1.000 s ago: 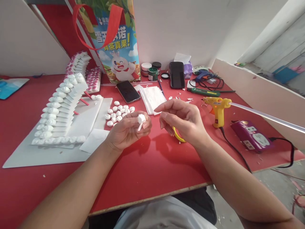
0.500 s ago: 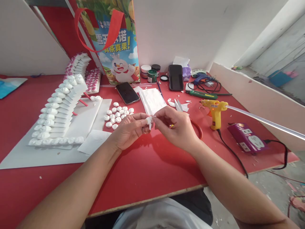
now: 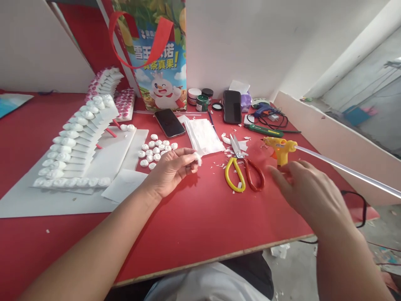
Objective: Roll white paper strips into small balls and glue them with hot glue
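Observation:
Thumb and fingers of my left hand (image 3: 175, 169) pinch a small rolled piece of white paper (image 3: 197, 158) above the red table. My right hand (image 3: 308, 192), somewhat blurred, is beside the handle of a yellow glue gun (image 3: 282, 152), with thumb and fingers apart and nothing seen in them. A clear glue stick (image 3: 344, 167) juts from the gun's back. Between my hands lie scissors (image 3: 239, 154) with one yellow and one red handle. Several small white paper rosettes (image 3: 156, 150) sit beyond my left hand.
At left stands a curved stepped white model (image 3: 90, 138) edged with white rosettes, on a white board (image 3: 19, 205). Behind are a stack of white paper (image 3: 205, 136), two phones (image 3: 170, 122), paint jars (image 3: 202, 102) and a colourful bag (image 3: 161, 79). Paper scraps surround the scissors.
My right hand has let go of the white paper piece and moved right to the glue gun. My left hand keeps the piece nearly in place. The scissors now show fully.

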The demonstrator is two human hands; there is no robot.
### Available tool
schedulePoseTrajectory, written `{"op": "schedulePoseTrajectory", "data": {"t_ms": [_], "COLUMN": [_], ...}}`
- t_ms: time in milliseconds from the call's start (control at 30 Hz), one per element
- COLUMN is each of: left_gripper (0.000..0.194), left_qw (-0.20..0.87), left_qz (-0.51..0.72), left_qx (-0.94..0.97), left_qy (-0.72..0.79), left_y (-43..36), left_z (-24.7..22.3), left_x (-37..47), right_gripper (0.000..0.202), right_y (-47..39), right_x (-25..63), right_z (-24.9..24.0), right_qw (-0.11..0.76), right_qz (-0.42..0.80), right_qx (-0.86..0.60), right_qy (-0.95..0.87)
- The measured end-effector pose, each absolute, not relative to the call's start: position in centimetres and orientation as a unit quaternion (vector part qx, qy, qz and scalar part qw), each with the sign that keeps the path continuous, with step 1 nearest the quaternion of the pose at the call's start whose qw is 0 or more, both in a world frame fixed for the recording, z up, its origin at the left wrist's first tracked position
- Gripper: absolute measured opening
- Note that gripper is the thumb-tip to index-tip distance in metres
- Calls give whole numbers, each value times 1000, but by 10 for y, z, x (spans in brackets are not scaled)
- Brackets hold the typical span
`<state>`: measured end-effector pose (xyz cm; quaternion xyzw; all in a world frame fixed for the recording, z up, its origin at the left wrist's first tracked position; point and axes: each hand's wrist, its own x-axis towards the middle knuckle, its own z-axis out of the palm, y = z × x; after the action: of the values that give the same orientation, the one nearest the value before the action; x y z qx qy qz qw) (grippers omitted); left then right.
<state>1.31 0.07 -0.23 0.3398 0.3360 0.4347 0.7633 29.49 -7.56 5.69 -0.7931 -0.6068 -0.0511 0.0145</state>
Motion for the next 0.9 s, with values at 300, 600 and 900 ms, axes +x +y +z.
{"op": "schedulePoseTrajectory", "data": {"t_ms": [300,600,900], "left_gripper": [22,24,32], "left_qw": [766,738,699], "left_qz": [428,476,519], "left_qx": [326,290,291], "left_qy": [352,379,397], "left_y": [0,7,14], "left_z": [-4,-4,-2], "left_x": [17,13,4], "right_gripper": [33,19,35], "right_y": [-29,-49,-35], "right_x": [343,286,222], "right_z": [18,65,47], "right_qw": [191,524,457], "right_qz": [63,373,528], "right_qx": [-843,-647,-473], "right_qy": [-499,-410,-537]}}
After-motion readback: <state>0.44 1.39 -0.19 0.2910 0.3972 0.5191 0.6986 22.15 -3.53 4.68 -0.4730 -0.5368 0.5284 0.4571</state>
